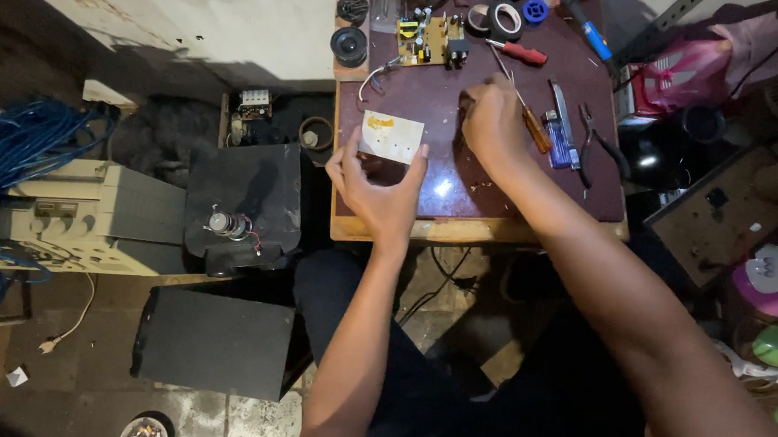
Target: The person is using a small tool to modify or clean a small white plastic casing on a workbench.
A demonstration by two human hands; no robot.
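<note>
Looking down from head height, a person's left hand (377, 186) holds a small pale circuit board (391, 136) tilted up off a dark maroon counter (453, 93), thumb on its left edge and fingers (419, 160) on its right, near the counter's front edge. The right hand (492, 122) curls just beside the board; its back faces the camera, so whether its fingers pinch the orange-handled screwdriver (534, 126) next to them cannot be told. A second, yellow circuit board (432, 39) with components lies further back, by rolls of tape (500, 19) and a red-handled screwdriver (519, 53). Pliers (602, 141) and a blue lighter (559, 141) lie to the right. The counter's far edge is cut off by the frame. Left of it, on a dim, cluttered floor, stand black speaker boxes (241, 203), a beige machine (91, 214) and coiled blue cable (15, 160).
</note>
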